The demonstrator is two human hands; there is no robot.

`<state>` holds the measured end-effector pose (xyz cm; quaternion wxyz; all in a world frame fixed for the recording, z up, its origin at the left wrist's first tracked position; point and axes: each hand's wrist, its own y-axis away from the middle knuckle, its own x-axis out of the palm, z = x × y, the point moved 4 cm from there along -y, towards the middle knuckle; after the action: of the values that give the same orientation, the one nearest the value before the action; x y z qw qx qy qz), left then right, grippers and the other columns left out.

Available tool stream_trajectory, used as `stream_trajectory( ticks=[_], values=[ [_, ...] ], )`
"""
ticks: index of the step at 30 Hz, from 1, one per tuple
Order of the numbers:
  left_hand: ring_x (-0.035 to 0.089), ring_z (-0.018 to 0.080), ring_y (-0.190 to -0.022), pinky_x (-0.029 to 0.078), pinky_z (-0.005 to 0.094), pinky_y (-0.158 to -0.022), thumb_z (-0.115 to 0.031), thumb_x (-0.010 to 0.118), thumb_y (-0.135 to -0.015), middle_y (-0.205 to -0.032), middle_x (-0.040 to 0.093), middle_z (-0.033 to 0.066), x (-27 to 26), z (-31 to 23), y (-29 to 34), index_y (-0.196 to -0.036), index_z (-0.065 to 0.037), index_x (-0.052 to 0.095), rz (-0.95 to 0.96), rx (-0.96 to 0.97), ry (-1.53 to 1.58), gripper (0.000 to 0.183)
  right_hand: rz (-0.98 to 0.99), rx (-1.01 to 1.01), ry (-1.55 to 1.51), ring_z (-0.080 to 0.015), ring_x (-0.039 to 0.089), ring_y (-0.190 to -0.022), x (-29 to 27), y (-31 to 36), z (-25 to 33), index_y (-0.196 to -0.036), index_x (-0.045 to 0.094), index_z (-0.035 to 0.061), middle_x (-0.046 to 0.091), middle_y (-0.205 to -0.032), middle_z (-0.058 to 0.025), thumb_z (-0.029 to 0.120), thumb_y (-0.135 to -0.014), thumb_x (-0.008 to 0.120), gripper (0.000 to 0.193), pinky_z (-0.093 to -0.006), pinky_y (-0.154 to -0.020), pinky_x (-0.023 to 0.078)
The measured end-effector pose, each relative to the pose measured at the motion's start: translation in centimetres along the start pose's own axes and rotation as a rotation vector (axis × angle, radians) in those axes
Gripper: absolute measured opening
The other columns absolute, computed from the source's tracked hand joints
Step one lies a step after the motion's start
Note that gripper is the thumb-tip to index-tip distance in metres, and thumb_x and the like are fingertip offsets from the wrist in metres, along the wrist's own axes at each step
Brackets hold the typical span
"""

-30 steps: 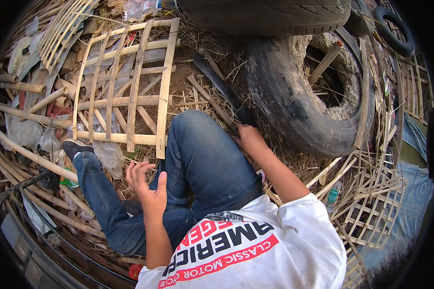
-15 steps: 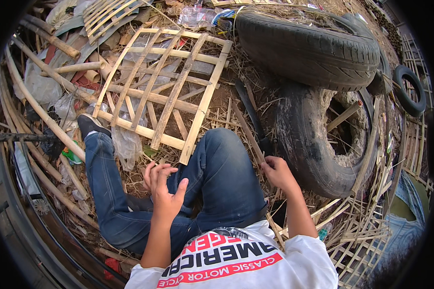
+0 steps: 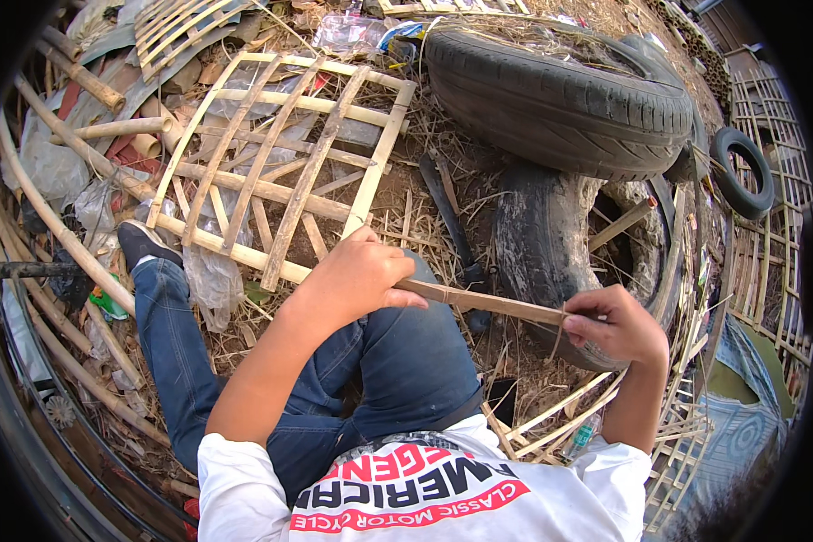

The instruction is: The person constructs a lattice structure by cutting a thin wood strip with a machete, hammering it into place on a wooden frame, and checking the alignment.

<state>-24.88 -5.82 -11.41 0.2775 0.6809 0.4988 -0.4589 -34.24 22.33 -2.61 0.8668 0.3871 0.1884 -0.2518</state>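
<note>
A flat bamboo strip point(image 3: 492, 303) stretches across in front of my raised knee, held up off the ground. My left hand point(image 3: 357, 278) is closed around its left end, knuckles upward. At the other end my right hand point(image 3: 619, 325) pinches it between thumb and fingers. Just beyond my left hand, a bamboo lattice panel point(image 3: 314, 172) of crossed strips leans over the litter, its near corner by my knee. A long dark tool shaped like a machete point(image 3: 452, 219) lies on the ground beyond the strip.
Old tyres stand at the right: a large tyre point(image 3: 560, 99) above a mud-caked tyre point(image 3: 542, 253), and a small tyre point(image 3: 742, 172) farther off. Bamboo poles point(image 3: 72, 221) and plastic scraps cover the left side. Loose bamboo slats point(image 3: 569, 406) and woven panels lie at the right.
My right hand has lifted the bamboo strip from beside the tyre and swung it crosswise. My left hand, open before, has moved right and taken hold of its other end.
</note>
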Motion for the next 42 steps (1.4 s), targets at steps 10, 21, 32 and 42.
stream_trajectory(
  ticks=[10,21,32,42],
  values=[
    [0.06,0.0276,-0.062,0.047,0.037,-0.054,-0.016,0.079,-0.066,-0.07,0.055,0.0071,-1.2,3.3,5.4,-0.079,-0.004,0.058,-0.564,-0.263,-0.022,0.027,-0.691,-0.201,-0.187,-0.0116,0.067,-0.081,-1.0,-0.3,-1.7,-0.101,0.067,-0.0023,0.071,-0.085,-0.007,0.002,-0.081,0.071,0.02,-0.0239,-0.074,0.051],
    [0.059,0.0342,-0.064,0.045,0.0422,-0.056,-0.031,0.072,-0.083,-0.068,0.056,0.0153,1.5,-1.6,3.6,-0.079,0.0,0.054,-0.427,-0.412,0.451,0.036,-0.279,-0.453,-0.748,-0.0181,0.062,-0.101,9.8,-6.2,2.5,-0.128,0.053,-0.0013,0.063,-0.113,-0.0127,0.012,-0.088,0.067,0.044,-0.0328,-0.09,0.051],
    [0.056,0.0153,-0.077,0.047,0.0302,-0.071,-0.033,0.077,-0.081,-0.088,0.058,0.0065,8.0,-4.5,1.5,-0.112,0.0,0.05,-0.176,-0.3,1.368,0.053,-0.199,-0.29,-1.218,-0.0189,0.063,-0.07,12.3,-12.5,1.8,-0.111,0.059,-0.0045,0.064,-0.079,-0.011,0.028,-0.101,0.045,0.037,-0.033,-0.069,0.053],
    [0.05,0.0302,-0.118,0.03,0.0497,-0.103,-0.048,0.063,-0.085,-0.098,0.064,0.0156,9.5,11.2,-0.7,-0.108,0.001,0.06,-0.378,-0.673,-0.135,0.054,-0.216,0.009,-0.805,-0.0094,0.046,-0.044,12.9,-22.9,-5.1,-0.104,0.045,0.0019,0.054,-0.062,-0.0045,0.018,-0.1,0.048,0.016,-0.0237,-0.041,0.037]
  ],
)
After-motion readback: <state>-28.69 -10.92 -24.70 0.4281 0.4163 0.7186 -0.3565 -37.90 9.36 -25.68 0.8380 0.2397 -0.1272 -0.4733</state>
